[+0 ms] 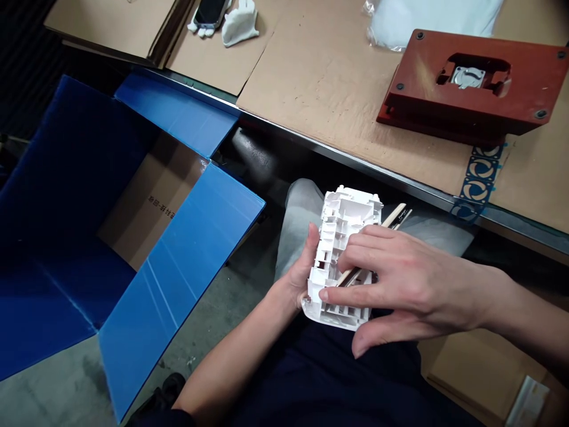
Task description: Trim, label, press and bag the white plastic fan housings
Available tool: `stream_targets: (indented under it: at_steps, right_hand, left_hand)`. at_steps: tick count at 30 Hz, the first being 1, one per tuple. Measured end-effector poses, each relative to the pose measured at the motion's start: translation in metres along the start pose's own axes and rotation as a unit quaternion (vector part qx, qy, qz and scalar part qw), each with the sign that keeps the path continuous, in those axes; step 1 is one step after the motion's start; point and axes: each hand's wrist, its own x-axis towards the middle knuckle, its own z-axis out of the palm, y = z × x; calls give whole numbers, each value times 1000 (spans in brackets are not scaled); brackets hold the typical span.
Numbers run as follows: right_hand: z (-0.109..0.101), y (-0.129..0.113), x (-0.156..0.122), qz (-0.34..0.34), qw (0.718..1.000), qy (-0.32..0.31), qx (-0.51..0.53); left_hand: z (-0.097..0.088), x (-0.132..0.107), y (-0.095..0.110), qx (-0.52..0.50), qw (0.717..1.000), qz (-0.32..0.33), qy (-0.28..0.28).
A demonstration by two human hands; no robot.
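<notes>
A white moulded plastic part (344,228) with many ribs and pockets sits over my lap. My left hand (302,273) cups it from the left and underneath, fingers wrapped round its edge. My right hand (400,284) lies across its top from the right, fingers closed on a thin wooden-handled tool (393,219) whose tip reaches into the part's ribs. The lower part of the tool is hidden under my fingers.
A large blue corrugated box (178,267) stands open on the floor at left, with a cardboard liner inside. On the cardboard-covered bench (320,77) ahead rest a red-brown fixture block (471,83), a plastic bag (431,21), white gloves (240,21) and a phone (208,12).
</notes>
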Motion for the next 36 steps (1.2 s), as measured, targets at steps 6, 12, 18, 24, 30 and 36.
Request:
stream_targets:
  at_steps: [6,12,18,24,30,36]
  right_hand:
    - [5,3,-3,-13,999,28,-6]
    - [8,3,-7,-21,999,42,-7]
    - [7,2,-6,-14,998,68,2]
    - [8,7,-17,27,986,155,49]
    - [23,8,-29,246,889,381,63]
    - [58,6,-28,416,759,491,97]
  left_hand:
    - [3,-3,-1,-15,1000,-20,16]
    - [4,-4,0,-22,999,-35,18]
    - [4,-1,1,-13,999,-30,-3]
    - [0,-1,5,-3,1000,18,-2]
    - [-5,-5,10,30,996,82,21]
    - [12,-7,15,148,940,214,223]
